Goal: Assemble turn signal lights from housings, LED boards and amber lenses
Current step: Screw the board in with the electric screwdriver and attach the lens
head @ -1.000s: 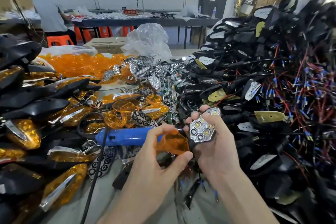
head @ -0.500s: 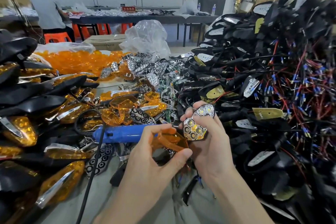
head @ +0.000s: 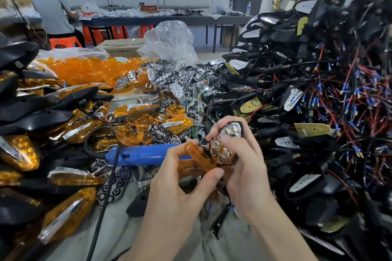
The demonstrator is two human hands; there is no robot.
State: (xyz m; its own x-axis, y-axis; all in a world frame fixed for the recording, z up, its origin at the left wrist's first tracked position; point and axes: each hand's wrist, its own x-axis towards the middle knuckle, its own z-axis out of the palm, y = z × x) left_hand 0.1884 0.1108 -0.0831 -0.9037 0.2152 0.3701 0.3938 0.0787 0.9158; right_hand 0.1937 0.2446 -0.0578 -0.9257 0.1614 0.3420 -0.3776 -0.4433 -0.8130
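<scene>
My right hand grips a black turn signal housing with a chrome honeycomb reflector facing up, its LEDs visible. My left hand pinches an amber lens between thumb and fingers. The lens is tilted on edge against the left side of the reflector, and its lower end touches the housing. The housing's wires hang below my hands.
A blue electric screwdriver with a black cord lies just behind my left hand. Finished amber lights pile up at left, loose amber lenses and chrome reflectors behind, wired black housings at right. A person works at a far table.
My hands have drawn together. The amber lens moved right and tipped up against the reflector; the housing tilted a little toward it.
</scene>
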